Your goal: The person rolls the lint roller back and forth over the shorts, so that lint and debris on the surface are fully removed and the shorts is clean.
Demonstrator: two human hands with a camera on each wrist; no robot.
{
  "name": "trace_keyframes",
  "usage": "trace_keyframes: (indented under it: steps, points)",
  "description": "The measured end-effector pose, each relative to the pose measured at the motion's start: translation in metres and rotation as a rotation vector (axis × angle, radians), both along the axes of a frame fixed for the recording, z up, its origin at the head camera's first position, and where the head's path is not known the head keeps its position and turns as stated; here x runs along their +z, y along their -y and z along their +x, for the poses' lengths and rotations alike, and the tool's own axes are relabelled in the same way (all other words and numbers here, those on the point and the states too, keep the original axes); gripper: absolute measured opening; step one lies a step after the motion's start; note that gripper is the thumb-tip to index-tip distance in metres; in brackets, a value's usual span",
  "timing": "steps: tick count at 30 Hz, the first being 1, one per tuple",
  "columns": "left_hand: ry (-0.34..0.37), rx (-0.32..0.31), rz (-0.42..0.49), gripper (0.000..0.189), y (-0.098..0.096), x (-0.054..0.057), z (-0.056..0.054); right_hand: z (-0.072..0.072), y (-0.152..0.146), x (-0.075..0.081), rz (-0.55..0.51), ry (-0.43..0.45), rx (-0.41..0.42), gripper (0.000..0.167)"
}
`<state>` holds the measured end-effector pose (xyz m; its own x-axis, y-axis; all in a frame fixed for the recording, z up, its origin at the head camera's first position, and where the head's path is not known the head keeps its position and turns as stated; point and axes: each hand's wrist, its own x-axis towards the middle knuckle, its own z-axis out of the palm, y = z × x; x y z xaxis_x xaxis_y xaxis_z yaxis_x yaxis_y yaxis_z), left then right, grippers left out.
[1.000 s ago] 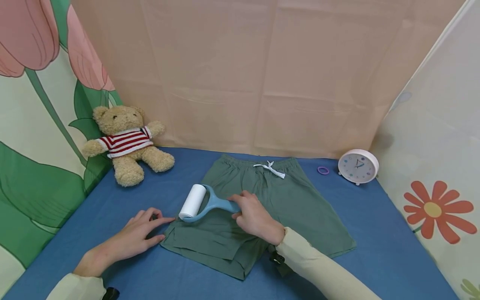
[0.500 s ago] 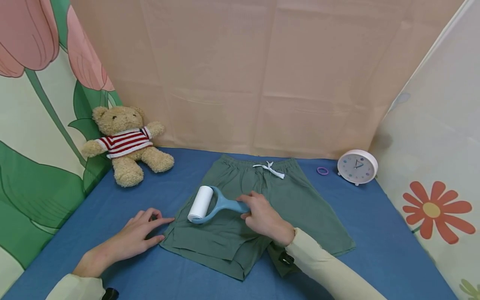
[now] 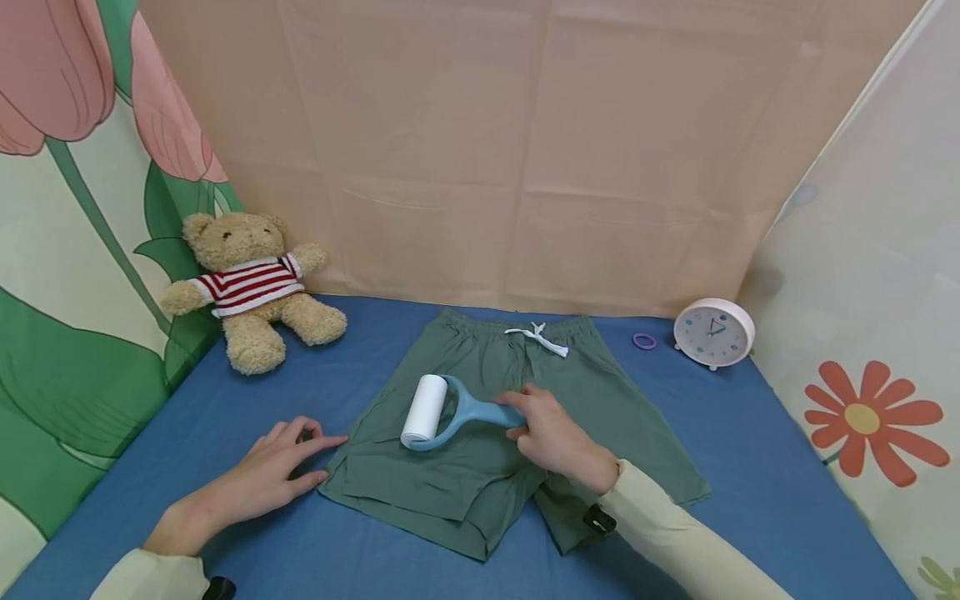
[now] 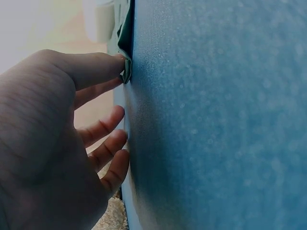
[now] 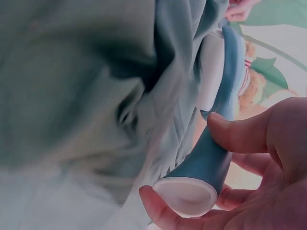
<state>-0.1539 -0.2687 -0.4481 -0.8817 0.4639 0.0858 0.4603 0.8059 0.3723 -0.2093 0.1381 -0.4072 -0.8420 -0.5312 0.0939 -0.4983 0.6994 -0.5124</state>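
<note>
Roller (image 3: 471,408) gripped, right hand (image 3: 558,437); pale end-cap (image 5: 187,197): right wrist view only. Left hand (image 3: 262,471) spread.

A teddy bear (image 3: 251,287) sits well left of a purple ring (image 3: 635,340) beside a clock (image 3: 705,343)

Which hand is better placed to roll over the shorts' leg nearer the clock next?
Probably the right hand: it holds the roller and is nearer that leg. The left hand touches the opposite edge of the shorts.
</note>
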Motion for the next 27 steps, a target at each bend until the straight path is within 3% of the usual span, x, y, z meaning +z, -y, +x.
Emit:
trace_keyframes:
  steps: [27]
  points:
    - [0.015,0.004,-0.002,0.045,0.000,0.001,0.000,0.002,-0.059,-0.001,0.061,-0.088,-0.043,0.048]
